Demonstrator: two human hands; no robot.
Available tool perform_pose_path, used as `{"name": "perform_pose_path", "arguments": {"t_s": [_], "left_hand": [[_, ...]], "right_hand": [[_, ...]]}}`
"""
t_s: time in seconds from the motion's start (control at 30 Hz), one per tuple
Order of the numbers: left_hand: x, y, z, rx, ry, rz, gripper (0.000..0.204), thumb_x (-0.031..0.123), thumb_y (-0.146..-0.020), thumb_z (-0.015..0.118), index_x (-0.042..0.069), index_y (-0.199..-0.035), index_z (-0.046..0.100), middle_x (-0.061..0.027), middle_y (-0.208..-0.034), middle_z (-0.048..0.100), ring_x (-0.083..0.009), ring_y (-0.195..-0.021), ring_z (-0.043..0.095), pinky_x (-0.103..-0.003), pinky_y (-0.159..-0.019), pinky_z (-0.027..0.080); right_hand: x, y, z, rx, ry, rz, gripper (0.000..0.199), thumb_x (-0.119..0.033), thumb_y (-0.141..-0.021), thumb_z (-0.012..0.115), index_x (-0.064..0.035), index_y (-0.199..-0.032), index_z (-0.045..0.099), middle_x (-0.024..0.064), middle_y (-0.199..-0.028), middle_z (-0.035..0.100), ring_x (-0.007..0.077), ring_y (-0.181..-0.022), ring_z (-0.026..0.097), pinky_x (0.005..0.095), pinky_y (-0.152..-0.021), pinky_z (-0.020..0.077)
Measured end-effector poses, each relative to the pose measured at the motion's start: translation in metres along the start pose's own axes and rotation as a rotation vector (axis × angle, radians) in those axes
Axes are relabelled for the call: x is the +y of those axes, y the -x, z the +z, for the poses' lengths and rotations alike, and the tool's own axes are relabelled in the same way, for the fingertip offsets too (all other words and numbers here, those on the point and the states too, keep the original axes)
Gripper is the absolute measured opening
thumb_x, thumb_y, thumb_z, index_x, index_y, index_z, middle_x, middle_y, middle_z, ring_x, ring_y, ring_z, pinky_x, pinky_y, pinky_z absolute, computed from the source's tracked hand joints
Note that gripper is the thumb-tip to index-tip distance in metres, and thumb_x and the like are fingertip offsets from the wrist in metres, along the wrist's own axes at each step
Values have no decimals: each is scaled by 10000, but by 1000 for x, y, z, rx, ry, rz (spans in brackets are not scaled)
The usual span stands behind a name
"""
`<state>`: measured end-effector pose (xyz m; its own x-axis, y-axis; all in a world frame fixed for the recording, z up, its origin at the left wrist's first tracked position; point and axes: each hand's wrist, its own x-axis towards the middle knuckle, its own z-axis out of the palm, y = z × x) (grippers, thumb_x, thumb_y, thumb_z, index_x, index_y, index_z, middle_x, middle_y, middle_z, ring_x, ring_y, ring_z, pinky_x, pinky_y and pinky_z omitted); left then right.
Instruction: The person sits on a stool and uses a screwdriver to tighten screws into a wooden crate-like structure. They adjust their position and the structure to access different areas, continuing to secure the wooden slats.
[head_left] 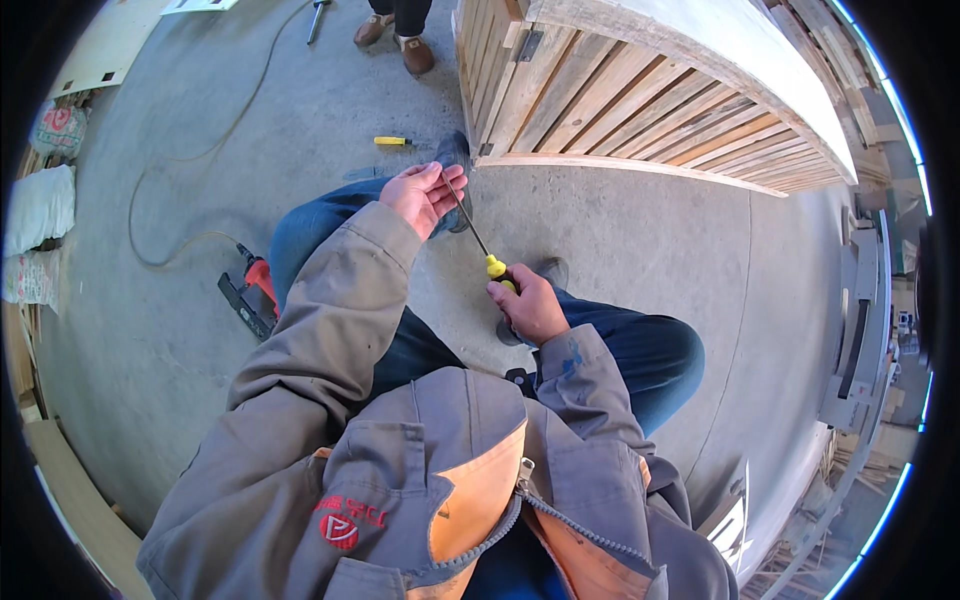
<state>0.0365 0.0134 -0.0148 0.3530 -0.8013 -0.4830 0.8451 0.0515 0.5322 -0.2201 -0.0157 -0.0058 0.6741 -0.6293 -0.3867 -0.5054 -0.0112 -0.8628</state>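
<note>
My right hand (535, 308) is closed around the yellow and black handle of a screwdriver (468, 219). Its long thin shaft slants up and to the left, away from me. At the far end, the thumb and fingers of my left hand (424, 196) close about the tip; whether a small part sits there too is hard to make out. Both hands are held in front of me, over the floor between my bent knees. Beyond them to the right stands a slatted wooden crate (620, 105) with a dark metal hinge (530, 46) near its corner.
A yellow-handled tool (392, 141) lies on the concrete floor past my left hand. Beside my left knee rests a red and black nail gun (250, 293) with an air hose (135, 215). Another person's shoes (415, 55) stand at the far side. White sacks (40, 210) line the left.
</note>
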Motion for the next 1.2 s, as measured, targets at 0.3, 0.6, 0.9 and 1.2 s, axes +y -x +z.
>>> {"name": "perform_pose_path", "arguments": {"t_s": [0.3, 0.6, 0.9, 1.2], "left_hand": [[4, -1, -4, -41, -1, -24, 114, 153, -996, 519, 51, -1025, 562, -134, -1091, 668, -264, -1026, 642, -410, -886, 534], [3, -1, -9, -39, -7, -34, 94, 151, -986, 540, 69, -984, 588, -121, -1051, 688, -265, -989, 660, -408, -859, 544], [5, -3, -6, -6, -194, -72, 107, 166, -981, 560, 68, -1017, 585, -116, -1049, 689, -249, -954, 672, -399, -796, 557], [-16, -42, -12, 122, -45, -42, 189, 222, -1009, 518, 62, -964, 607, -55, -932, 669, -188, -854, 664, -379, -794, 562]], "right_hand": [[-13, 4, 1, -42, -67, 94, 323, -243, -882, 687, 25, -1041, 604, 71, -727, 593, 114, -570, 544, 299, -547, 447], [-15, 4, 2, -100, -136, 149, 277, -233, -914, 656, 5, -1046, 602, 27, -714, 569, 90, -569, 526, 273, -530, 440], [-17, 5, 5, -58, -273, 190, 300, -206, -913, 663, 6, -1115, 596, 20, -775, 587, 74, -610, 532, 245, -517, 446], [-10, -16, 39, 50, -364, 184, 314, -229, -888, 679, 13, -1075, 611, 44, -711, 592, 99, -521, 527, 270, -472, 438]]}}
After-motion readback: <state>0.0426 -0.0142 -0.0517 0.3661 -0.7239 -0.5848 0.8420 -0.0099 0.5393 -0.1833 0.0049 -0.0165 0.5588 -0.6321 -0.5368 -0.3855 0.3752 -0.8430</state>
